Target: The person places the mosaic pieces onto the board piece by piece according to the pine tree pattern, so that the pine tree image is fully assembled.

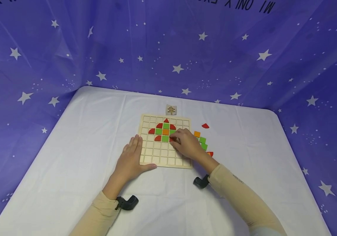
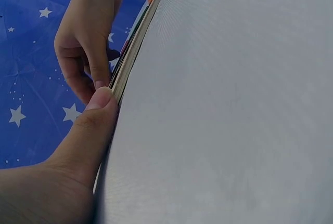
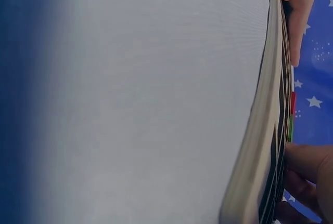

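A wooden grid board (image 1: 155, 152) lies on the white table, partly filled with red, green and orange pieces. My left hand (image 1: 130, 160) rests with straight fingers along the board's left edge, its thumb stretched along the near edge. Over the middle of the board, my right hand (image 1: 188, 142) pinches a red piece (image 1: 171, 139) at a square right of the lowest green tile (image 1: 165, 138). Its fingers hide most of that piece. An orange tile (image 1: 166, 132) sits amid the green ones, and a red triangle (image 1: 166, 121) tops the pattern. The left wrist view shows the left thumb (image 2: 99, 99) at the board's side.
Right of the board lie loose pieces: a red fan-shaped piece (image 1: 205, 126), an orange square (image 1: 197, 134) and green squares (image 1: 204, 146), partly behind the right hand. A small picture card (image 1: 171, 109) lies beyond the far edge. A purple starry curtain (image 1: 156, 49) surrounds the table.
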A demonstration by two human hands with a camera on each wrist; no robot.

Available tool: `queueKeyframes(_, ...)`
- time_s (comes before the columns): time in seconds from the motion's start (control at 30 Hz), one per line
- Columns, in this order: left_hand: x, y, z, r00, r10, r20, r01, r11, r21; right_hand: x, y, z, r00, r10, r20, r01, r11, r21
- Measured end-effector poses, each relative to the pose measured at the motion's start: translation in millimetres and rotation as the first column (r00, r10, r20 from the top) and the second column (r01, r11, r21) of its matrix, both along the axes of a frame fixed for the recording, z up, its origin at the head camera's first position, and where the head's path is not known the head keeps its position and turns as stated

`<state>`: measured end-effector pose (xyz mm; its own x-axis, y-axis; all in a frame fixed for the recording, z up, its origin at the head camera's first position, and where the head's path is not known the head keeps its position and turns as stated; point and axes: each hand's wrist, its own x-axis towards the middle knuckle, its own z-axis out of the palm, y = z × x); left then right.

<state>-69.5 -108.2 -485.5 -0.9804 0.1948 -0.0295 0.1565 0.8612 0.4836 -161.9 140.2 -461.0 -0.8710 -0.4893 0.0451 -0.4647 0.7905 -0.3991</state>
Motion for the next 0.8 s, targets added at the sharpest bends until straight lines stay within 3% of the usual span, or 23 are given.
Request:
queueKeyframes(0.37,0.5,0,0.6,1.000,0.006,-0.025,-0.006,1.000,0.002,2.6,21,9.4,0.999,-0.037,0.019,0.037,0.998,-0.042)
queueKeyframes(0.8,0.6,2,4.0,1.000,0.003,0.001,-0.003,1.000,0.012,32.7,125,9.2,0.978,-0.125,0.168,0.126,0.992,0.006)
